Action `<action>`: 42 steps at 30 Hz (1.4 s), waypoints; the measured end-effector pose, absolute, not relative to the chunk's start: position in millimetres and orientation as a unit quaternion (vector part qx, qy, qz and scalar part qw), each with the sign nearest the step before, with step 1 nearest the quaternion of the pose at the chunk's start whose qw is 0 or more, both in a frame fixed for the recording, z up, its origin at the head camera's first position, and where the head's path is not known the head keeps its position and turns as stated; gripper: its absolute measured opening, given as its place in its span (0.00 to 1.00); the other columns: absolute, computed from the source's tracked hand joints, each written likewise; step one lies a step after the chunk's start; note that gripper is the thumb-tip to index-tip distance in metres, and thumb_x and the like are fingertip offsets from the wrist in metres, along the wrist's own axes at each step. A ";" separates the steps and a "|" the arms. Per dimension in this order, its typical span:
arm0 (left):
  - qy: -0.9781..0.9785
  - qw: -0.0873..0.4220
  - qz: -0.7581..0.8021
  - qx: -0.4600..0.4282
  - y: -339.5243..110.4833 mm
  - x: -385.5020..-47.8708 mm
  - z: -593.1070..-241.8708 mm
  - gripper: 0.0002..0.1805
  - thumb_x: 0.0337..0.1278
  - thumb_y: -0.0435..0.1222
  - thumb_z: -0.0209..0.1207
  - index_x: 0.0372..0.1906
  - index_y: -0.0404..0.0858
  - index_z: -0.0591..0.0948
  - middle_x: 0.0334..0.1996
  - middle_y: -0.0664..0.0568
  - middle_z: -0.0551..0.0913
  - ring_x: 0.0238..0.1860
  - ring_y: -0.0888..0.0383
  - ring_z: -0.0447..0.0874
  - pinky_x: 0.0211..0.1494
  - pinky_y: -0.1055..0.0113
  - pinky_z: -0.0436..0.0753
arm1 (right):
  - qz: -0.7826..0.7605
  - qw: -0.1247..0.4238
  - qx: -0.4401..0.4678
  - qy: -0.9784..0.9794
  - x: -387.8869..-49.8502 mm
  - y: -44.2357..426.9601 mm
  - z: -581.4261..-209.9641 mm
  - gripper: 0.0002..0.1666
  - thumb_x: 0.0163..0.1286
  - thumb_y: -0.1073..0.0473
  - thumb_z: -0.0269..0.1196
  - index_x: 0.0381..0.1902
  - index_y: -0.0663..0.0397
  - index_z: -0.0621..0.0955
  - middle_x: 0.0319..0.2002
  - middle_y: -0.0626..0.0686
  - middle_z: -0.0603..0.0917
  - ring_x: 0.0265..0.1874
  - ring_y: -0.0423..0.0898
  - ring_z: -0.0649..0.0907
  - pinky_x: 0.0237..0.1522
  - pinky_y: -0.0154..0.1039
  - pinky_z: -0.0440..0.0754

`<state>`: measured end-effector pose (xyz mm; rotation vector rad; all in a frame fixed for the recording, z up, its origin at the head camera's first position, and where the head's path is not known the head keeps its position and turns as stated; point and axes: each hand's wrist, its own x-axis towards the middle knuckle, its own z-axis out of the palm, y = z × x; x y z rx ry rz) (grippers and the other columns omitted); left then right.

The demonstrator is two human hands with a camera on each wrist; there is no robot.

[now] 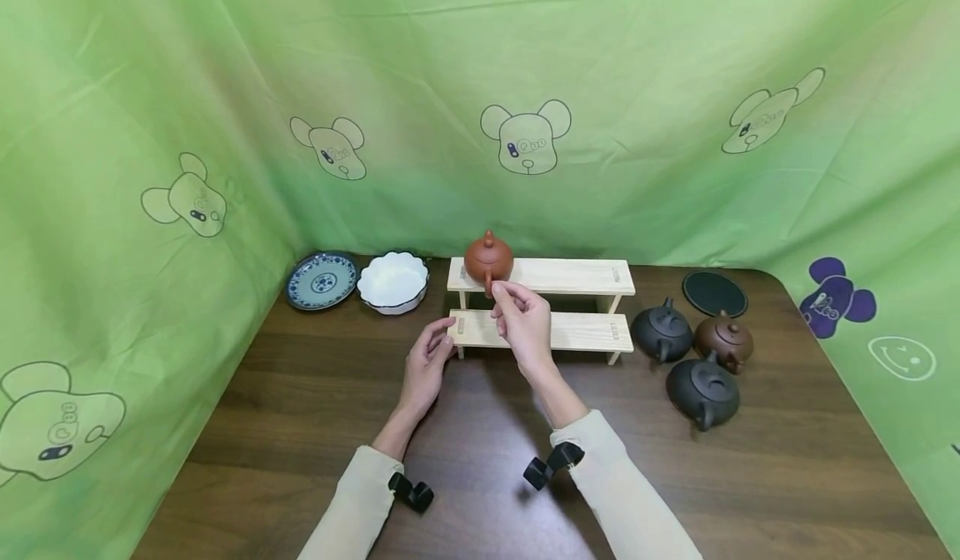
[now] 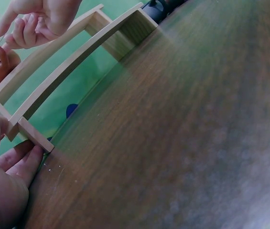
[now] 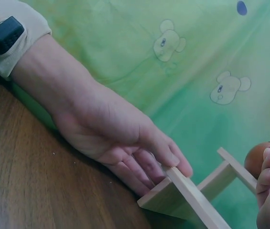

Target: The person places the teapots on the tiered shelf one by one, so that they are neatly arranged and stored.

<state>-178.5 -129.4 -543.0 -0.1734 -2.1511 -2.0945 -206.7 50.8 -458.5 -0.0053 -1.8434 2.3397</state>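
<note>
A reddish-brown clay teapot sits at the left end of the upper tier of a pale wooden two-tier stand. My right hand reaches over the lower tier, its fingers curled and its fingertips at the teapot's handle, which they seem to pinch. My left hand holds the left end of the lower tier. In the right wrist view, the left thumb and index finger lie at the board's top edge, with the other fingers against its end panel.
Two black teapots and a dark brown teapot stand close together right of the stand. Behind them lies a round dark disc. To the left are a blue patterned plate and a white scalloped bowl. Green cloth hangs behind.
</note>
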 end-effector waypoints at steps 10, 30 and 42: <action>-0.709 0.069 -0.699 -0.064 -136.6 -190.8 -568.8 0.18 0.87 0.34 0.57 0.72 0.39 0.81 0.65 0.39 0.86 0.64 0.51 0.87 0.66 0.61 0.90 | 0.783 0.098 0.006 -0.614 -194.9 61.8 -456.0 0.15 0.83 0.63 0.66 0.55 0.73 0.88 0.20 0.45 0.80 0.13 0.34 0.71 0.14 0.24 0.63; -0.721 0.080 -0.687 -0.053 -130.8 -179.5 -547.4 0.18 0.87 0.31 0.55 0.71 0.35 0.81 0.65 0.36 0.85 0.63 0.52 0.86 0.66 0.63 0.90 | 0.765 0.161 0.036 -0.623 -153.5 100.1 -446.3 0.15 0.86 0.66 0.61 0.53 0.78 0.87 0.19 0.46 0.79 0.13 0.35 0.72 0.14 0.24 0.67; -0.725 0.073 -0.683 -0.049 -129.9 -178.1 -543.6 0.19 0.88 0.31 0.54 0.73 0.34 0.80 0.65 0.33 0.85 0.63 0.51 0.86 0.68 0.61 0.89 | 0.728 0.147 0.030 -0.669 -123.9 129.8 -455.3 0.13 0.85 0.68 0.61 0.53 0.74 0.88 0.21 0.47 0.81 0.12 0.36 0.72 0.13 0.26 0.69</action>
